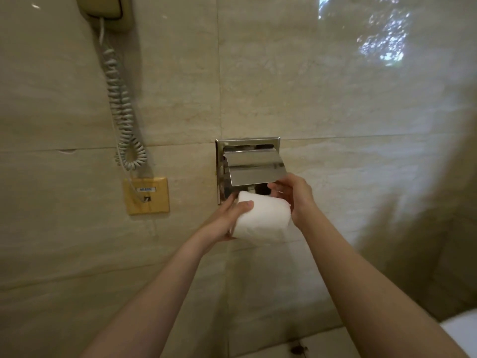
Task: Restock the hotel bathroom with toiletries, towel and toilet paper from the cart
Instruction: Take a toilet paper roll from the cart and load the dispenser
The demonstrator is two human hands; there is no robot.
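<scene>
A white toilet paper roll (260, 218) sits just below a recessed steel holder (222, 161) set in the marble wall. My left hand (227, 220) grips the roll's left end, thumb on top. My right hand (294, 197) is at the roll's right end, its fingers curled up under the edge of the holder's shiny flap (255, 169), which is tilted outward. The inside of the holder is dark and mostly hidden behind the flap and the roll.
A beige wall phone (108, 11) hangs at the upper left, its coiled cord (121, 104) running down to a yellow wall socket plate (145, 196). A white toilet edge (462, 334) shows at the bottom right. The floor tile joint lies below.
</scene>
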